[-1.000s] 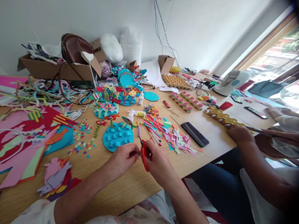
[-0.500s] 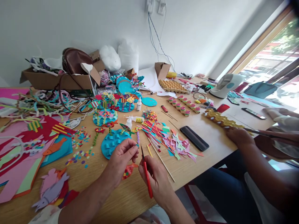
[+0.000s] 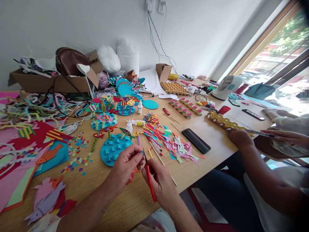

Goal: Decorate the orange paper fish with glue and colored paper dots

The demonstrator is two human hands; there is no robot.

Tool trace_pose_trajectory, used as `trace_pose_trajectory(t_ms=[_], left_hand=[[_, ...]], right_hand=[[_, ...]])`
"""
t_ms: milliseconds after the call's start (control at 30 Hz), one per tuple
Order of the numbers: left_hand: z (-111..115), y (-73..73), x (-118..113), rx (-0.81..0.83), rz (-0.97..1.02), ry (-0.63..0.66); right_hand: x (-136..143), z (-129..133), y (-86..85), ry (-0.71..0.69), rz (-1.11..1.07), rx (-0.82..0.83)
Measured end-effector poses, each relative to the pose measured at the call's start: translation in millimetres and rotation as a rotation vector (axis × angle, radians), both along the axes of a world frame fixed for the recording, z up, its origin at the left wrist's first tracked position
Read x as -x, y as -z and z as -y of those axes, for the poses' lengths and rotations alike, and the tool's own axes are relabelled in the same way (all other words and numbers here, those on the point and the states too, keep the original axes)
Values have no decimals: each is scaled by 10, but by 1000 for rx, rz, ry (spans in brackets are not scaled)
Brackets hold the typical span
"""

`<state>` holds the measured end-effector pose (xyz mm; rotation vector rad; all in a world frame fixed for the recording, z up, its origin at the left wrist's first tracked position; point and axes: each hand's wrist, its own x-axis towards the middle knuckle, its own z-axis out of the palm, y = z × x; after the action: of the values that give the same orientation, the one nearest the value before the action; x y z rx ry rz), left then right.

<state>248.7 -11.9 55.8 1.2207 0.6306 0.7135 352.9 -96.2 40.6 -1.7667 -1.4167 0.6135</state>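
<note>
Red-handled scissors (image 3: 150,183) are gripped in my right hand (image 3: 161,180), their blades pointing up beside my left fingertips. My left hand (image 3: 129,161) is closed in a pinch; whatever it holds is too small or hidden to make out. Behind my left hand lies a blue disc with raised loops (image 3: 112,149), bearing paper fish on twisted stems. A red paper fish (image 3: 130,178) on the table is partly covered by my hands. Coloured paper strips (image 3: 154,132) and a wooden stick (image 3: 166,167) lie just beyond the scissors.
Paper scraps (image 3: 180,146) and a black phone (image 3: 196,140) lie to the right. Glue bottles (image 3: 139,107) stand in the middle. Felt fish (image 3: 47,201) and paper dots (image 3: 78,164) lie left. At right, another person's hands work on a yellow egg-carton strip (image 3: 222,121).
The view has shifted slightly, moving the scene left. My left fingertips and the scissor blades are closer together, and the small bluish piece at my left fingertips no longer shows. The co-worker's hands moved slightly.
</note>
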Motion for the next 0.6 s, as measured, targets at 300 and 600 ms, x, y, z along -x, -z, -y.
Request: trace_pose_trajectory(t_ms=[300,600], left_hand=[[7,21,-12,3,-4,33],[-27,44,-15,-28,-34,101]], right_hand=[[-47,38,62,26,46,-5],[-80,78,75,49,110,-5]])
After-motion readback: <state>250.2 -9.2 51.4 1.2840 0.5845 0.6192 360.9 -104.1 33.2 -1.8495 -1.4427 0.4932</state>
